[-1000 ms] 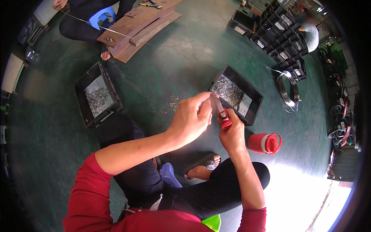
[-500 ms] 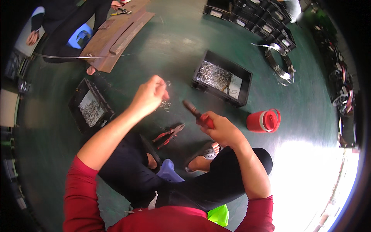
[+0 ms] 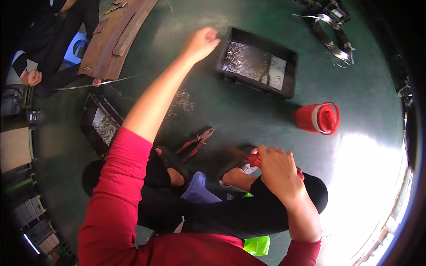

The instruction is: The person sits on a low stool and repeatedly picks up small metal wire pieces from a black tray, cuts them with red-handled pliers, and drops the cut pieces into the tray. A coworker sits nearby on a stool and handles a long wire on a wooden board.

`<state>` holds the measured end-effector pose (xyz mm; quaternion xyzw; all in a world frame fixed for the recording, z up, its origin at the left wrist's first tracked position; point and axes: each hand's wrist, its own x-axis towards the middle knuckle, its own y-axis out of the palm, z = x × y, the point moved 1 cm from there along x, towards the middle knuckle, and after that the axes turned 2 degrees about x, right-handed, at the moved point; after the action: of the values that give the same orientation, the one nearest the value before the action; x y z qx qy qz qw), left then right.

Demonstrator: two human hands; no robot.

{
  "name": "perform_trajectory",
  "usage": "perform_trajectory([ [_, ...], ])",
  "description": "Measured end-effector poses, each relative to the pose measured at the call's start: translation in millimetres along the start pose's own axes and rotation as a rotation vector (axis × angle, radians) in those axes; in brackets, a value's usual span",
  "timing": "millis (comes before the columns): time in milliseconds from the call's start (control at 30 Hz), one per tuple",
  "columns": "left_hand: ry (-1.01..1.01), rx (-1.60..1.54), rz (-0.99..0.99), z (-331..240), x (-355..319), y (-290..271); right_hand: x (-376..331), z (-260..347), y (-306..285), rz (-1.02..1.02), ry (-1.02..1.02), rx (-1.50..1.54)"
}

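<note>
My left hand [image 3: 200,43] is closed, fingers curled together, at the left edge of a black crate [image 3: 257,85]. Whatever it may hold is hidden. In the crate lie many small bent metal pieces [image 3: 242,60] and a white sheet [image 3: 277,71]. Low over my right knee, my right hand [image 3: 279,175] grips red-handled pliers [image 3: 254,160], whose dark jaws are smeared by motion. A second pair of red-handled pliers [image 3: 197,142] lies on the green floor between my hands. Beyond its jaws, a loose cluster of bent wire pieces [image 3: 182,103] is scattered.
A smaller tilted black crate [image 3: 92,128] with wire pieces stands left. At right are a red jug [image 3: 313,118] and a wire coil [image 3: 333,42]. Another person [image 3: 33,78] sits far left by a wooden board [image 3: 104,48]. My feet flank a purple stool [image 3: 198,190].
My left hand has moved away from the wire cluster, up to the crate's edge. My right hand has drawn back toward my knee with the pliers. The view has shifted slightly.
</note>
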<state>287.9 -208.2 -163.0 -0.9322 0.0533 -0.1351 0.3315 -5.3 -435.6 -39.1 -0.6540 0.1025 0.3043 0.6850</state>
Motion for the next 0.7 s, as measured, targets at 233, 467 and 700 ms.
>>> perform_trajectory([
  [233, -0.693, 0.162, 0.097, 196.0, -153.2, -15.8, 12.8, 6.7, -6.8, 0.131, -0.068, -0.025],
  [467, -0.579, 0.082, 0.046, 236.0, -256.6, -15.2, 29.1, 12.9, -12.3, 0.125, -0.074, 0.004],
  [700, -0.362, 0.255, -0.042, 217.5, -282.3, -8.9, 36.1, 17.4, -15.4, 0.132, -0.057, -0.034],
])
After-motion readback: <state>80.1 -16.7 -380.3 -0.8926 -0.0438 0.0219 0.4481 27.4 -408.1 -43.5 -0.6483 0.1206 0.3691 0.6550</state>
